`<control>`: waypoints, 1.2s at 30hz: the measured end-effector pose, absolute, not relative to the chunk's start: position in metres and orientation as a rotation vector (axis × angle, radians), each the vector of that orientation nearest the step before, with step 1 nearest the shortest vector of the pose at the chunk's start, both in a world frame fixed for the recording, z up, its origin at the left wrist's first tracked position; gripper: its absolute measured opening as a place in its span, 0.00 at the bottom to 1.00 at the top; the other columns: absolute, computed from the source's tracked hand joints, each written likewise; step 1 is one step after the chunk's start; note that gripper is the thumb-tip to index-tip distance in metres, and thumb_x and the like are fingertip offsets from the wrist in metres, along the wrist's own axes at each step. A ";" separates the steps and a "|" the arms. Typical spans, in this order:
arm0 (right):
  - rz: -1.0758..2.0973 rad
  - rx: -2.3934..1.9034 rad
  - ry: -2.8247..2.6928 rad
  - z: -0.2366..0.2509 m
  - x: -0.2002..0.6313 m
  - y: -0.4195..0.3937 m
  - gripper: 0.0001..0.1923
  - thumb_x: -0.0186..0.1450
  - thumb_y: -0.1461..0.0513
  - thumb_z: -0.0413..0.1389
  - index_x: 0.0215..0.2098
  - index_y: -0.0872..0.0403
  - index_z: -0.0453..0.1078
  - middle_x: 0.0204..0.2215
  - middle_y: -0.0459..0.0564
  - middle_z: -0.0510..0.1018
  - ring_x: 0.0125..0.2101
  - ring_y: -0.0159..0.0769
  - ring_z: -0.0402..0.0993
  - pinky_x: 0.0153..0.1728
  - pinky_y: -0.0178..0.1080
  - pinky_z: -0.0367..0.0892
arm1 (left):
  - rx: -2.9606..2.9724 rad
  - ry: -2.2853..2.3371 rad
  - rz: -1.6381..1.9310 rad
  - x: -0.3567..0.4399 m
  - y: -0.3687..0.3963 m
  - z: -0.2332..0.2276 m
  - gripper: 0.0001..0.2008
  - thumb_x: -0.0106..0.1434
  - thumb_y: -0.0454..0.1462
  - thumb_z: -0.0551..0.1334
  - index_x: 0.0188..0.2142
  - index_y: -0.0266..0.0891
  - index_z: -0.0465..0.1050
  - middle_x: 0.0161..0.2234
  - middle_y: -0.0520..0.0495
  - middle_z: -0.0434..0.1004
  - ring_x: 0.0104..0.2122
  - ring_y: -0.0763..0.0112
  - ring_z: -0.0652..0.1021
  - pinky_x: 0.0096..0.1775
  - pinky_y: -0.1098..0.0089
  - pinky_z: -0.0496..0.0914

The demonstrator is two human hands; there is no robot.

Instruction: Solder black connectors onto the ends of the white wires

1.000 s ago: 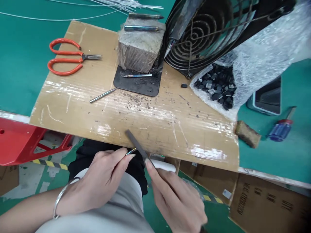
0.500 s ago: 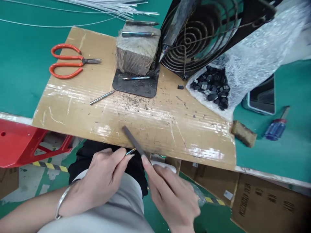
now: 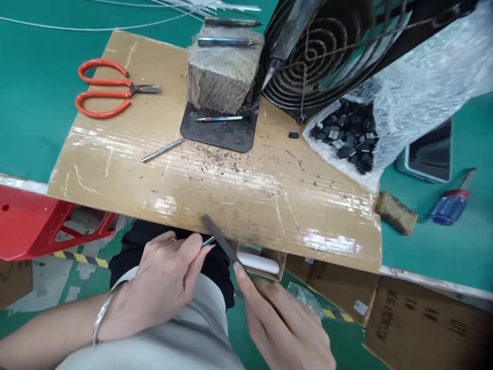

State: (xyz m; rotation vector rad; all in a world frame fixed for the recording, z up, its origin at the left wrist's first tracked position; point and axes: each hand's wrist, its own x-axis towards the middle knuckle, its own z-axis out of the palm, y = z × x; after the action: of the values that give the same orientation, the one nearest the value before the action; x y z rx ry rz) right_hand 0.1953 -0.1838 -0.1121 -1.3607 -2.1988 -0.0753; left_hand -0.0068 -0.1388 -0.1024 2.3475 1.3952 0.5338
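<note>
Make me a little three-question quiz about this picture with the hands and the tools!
1. True or false: the orange scissors lie closed on the cardboard sheet.
2. What does the right hand hold? A) a blue screwdriver B) a dark flat file C) a white wire
3. Fill in: the left hand pinches a thin metal ____ whose tip meets the file.

Key:
1. False, the handles are spread apart.
2. B
3. pin

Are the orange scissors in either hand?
No: the orange scissors lie untouched on the cardboard sheet, while the left hand pinches a thin metal pin and the right hand holds a file.
</note>
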 end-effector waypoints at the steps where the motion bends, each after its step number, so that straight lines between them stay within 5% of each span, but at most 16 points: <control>1: -0.090 -1.358 -2.179 -0.113 0.194 -0.182 0.31 0.73 0.73 0.55 0.72 0.53 0.60 0.26 0.45 0.80 0.24 0.29 0.71 0.31 0.36 0.63 | 2.349 1.398 0.536 -0.007 -0.139 -0.102 0.15 0.75 0.32 0.50 0.29 0.44 0.60 0.17 0.55 0.63 0.19 0.65 0.66 0.26 0.67 0.61; 4: -0.081 -1.342 -2.166 -0.113 0.192 -0.176 0.27 0.73 0.74 0.55 0.68 0.54 0.68 0.28 0.46 0.81 0.26 0.29 0.73 0.33 0.35 0.64 | 2.368 1.425 0.539 -0.007 -0.139 -0.103 0.15 0.75 0.33 0.51 0.29 0.44 0.59 0.17 0.55 0.63 0.19 0.65 0.66 0.27 0.67 0.60; 10: -0.043 -1.376 -2.253 -0.109 0.202 -0.190 0.33 0.74 0.73 0.54 0.74 0.53 0.56 0.26 0.45 0.80 0.24 0.30 0.73 0.31 0.36 0.64 | 2.373 1.400 0.589 -0.010 -0.140 -0.105 0.15 0.74 0.32 0.53 0.28 0.44 0.58 0.17 0.56 0.62 0.18 0.67 0.63 0.28 0.67 0.60; 15: -0.062 -1.331 -2.120 -0.117 0.190 -0.173 0.29 0.71 0.74 0.56 0.68 0.52 0.69 0.29 0.45 0.82 0.27 0.27 0.75 0.35 0.32 0.67 | 2.352 1.415 0.587 -0.011 -0.142 -0.105 0.15 0.74 0.32 0.54 0.29 0.44 0.57 0.18 0.57 0.61 0.19 0.68 0.63 0.28 0.66 0.58; 20: -0.037 -1.307 -2.134 -0.121 0.186 -0.158 0.33 0.71 0.74 0.55 0.72 0.52 0.63 0.30 0.45 0.83 0.26 0.27 0.76 0.33 0.32 0.67 | 1.933 1.308 0.481 -0.011 -0.142 -0.098 0.15 0.77 0.34 0.49 0.31 0.44 0.55 0.24 0.56 0.63 0.23 0.70 0.66 0.28 0.69 0.59; 28: -0.015 -1.316 -2.217 -0.112 0.198 -0.186 0.17 0.71 0.75 0.54 0.48 0.57 0.82 0.27 0.46 0.80 0.24 0.29 0.72 0.30 0.36 0.63 | 1.723 1.243 0.507 -0.011 -0.139 -0.098 0.15 0.78 0.33 0.46 0.32 0.44 0.58 0.26 0.56 0.62 0.26 0.71 0.64 0.31 0.68 0.59; 36: -0.062 -1.327 -2.133 -0.116 0.190 -0.173 0.17 0.71 0.74 0.56 0.51 0.57 0.82 0.28 0.47 0.81 0.25 0.28 0.74 0.32 0.34 0.65 | 1.803 1.273 0.540 -0.010 -0.141 -0.101 0.15 0.77 0.33 0.48 0.32 0.43 0.59 0.26 0.55 0.65 0.26 0.71 0.66 0.31 0.68 0.60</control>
State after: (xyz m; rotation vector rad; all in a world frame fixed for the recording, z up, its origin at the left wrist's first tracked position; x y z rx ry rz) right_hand 0.1898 -0.1734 -0.1163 -1.3266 -2.1326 -0.0618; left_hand -0.0096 -0.1415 -0.1014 1.8028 1.2733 0.5400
